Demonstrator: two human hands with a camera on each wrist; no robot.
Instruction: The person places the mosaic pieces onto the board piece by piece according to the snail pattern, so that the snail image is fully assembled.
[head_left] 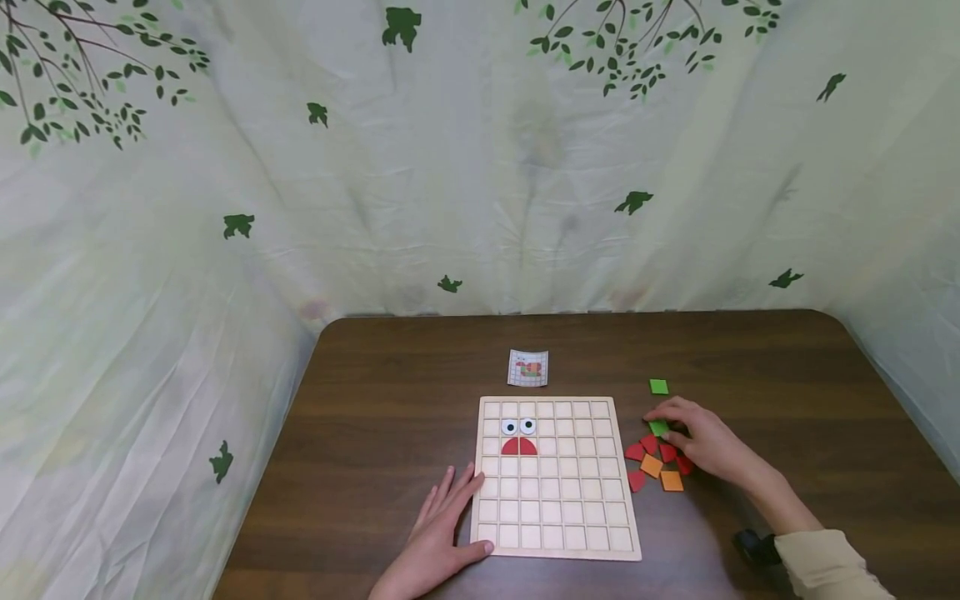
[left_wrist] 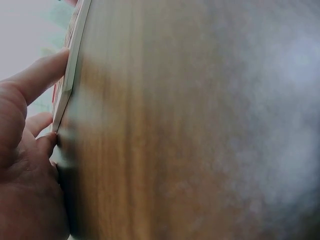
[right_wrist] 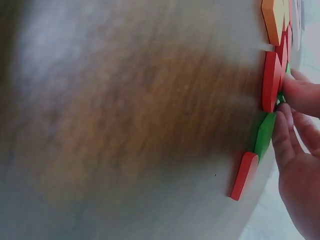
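Note:
A pale wooden grid board [head_left: 551,490] lies on the table. Two googly-eye tiles [head_left: 518,427] sit side by side in its grid, above two red quarter-round tiles [head_left: 519,447]. My left hand [head_left: 437,533] rests at the board's lower left corner, fingers along the left edge and thumb at the near edge; its thumb [left_wrist: 42,75] also shows in the left wrist view. To the board's right, my right hand [head_left: 708,437] pinches a green square tile [head_left: 657,427] between thumb and fingers, over a loose pile of red tiles [head_left: 636,481] and orange square tiles [head_left: 671,481].
Beyond the board lies a small picture card [head_left: 528,368] with a coloured grid figure. Another green tile [head_left: 658,387] lies behind the pile. A dark object [head_left: 756,547] is by the right sleeve. A leaf-patterned curtain [head_left: 480,167] hangs behind the brown table [head_left: 390,375].

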